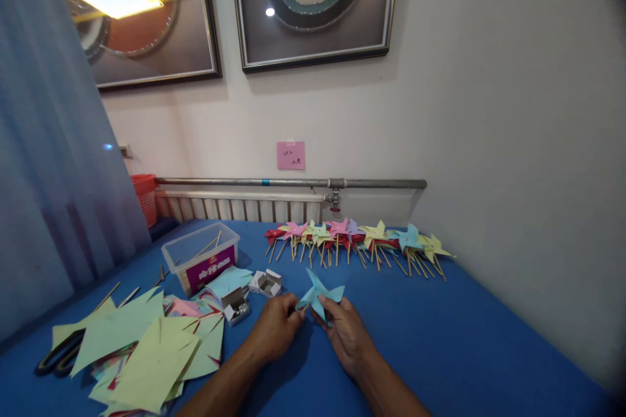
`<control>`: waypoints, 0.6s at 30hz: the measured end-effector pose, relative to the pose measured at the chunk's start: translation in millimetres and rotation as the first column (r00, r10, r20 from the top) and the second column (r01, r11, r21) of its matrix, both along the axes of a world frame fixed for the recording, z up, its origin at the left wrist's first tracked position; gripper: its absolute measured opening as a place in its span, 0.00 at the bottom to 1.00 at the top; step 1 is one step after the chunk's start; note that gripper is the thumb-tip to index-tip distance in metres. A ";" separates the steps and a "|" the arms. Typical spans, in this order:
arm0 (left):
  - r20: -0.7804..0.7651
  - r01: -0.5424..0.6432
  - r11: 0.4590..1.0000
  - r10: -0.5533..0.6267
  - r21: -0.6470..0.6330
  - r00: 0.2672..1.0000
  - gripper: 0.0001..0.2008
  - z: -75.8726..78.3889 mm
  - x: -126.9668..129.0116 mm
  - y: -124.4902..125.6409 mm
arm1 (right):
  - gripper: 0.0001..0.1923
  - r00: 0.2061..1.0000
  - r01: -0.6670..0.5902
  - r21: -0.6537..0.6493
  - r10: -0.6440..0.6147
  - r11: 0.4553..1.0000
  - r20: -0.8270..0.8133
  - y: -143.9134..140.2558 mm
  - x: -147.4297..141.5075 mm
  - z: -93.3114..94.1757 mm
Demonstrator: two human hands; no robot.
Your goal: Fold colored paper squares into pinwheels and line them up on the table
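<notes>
A light-blue paper pinwheel [317, 293] is held low over the blue-covered table. My right hand [346, 333] grips it from the right, thumb on top of the paper and fingers beneath. My left hand [280, 327] is closed at the pinwheel's left side, its fingers pinched on a thin wooden stick [304, 308]. Only a short piece of that stick shows; the hand hides the rest. Just beyond my left hand are a small open white box [268, 283] and another small box [235, 307] with shiny little pieces inside.
Finished pinwheels [338, 229] lie in a row at the back. Left of my hands are a clear plastic tub [188, 253] with sticks, piled cut paper sheets [154, 361] and black-handled scissors [61, 355]. A wall [508, 163] borders the right side; a curtain [59, 163] hangs left.
</notes>
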State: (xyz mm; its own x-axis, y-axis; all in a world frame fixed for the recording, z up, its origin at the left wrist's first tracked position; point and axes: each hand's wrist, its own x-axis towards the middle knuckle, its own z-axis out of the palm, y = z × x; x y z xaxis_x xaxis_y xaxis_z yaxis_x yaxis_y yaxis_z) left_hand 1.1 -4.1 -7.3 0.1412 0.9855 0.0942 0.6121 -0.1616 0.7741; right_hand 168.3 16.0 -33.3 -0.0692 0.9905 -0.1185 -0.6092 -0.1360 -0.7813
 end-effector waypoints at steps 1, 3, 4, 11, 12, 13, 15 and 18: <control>0.002 0.001 1.000 -0.001 0.003 1.000 0.09 0.0 -0.1 -0.1 | 0.25 1.000 -0.001 -0.001 0.001 1.000 0.002 -0.4 0.2 0.4; 0.007 0.007 1.000 -0.007 0.006 1.000 0.09 -0.6 -0.4 -0.2 | 0.25 1.000 -0.003 0.000 0.003 1.000 0.005 -1.0 0.6 0.9; 0.008 0.009 1.000 -0.009 0.006 1.000 0.09 -1.0 -0.5 -0.2 | 0.24 1.000 -0.004 0.003 0.004 1.000 0.005 -1.2 0.8 0.8; -0.008 -0.005 1.000 0.005 0.009 1.000 0.10 -1.9 0.2 -0.7 | 0.23 1.000 0.005 0.007 -0.005 1.000 0.010 0.9 0.3 -2.3; -0.014 -0.007 1.000 0.007 0.013 1.000 0.10 -1.4 0.7 -1.2 | 0.23 1.000 0.005 0.011 -0.005 1.000 0.014 1.6 0.1 -2.8; -0.022 -0.011 1.000 0.012 0.017 1.000 0.10 -0.7 1.2 -1.7 | 0.23 1.000 0.004 0.014 -0.005 1.000 0.019 2.1 -0.2 -3.1; -0.038 -0.022 0.999 0.023 0.026 0.999 0.10 0.4 2.2 -2.7 | 0.23 1.000 0.003 0.024 -0.004 1.000 0.027 2.9 -0.6 -3.6; -0.053 -0.024 0.999 0.027 0.044 0.998 0.10 1.2 3.3 -3.4 | 0.22 0.999 0.006 0.039 -0.007 0.999 0.033 3.4 -1.1 -3.6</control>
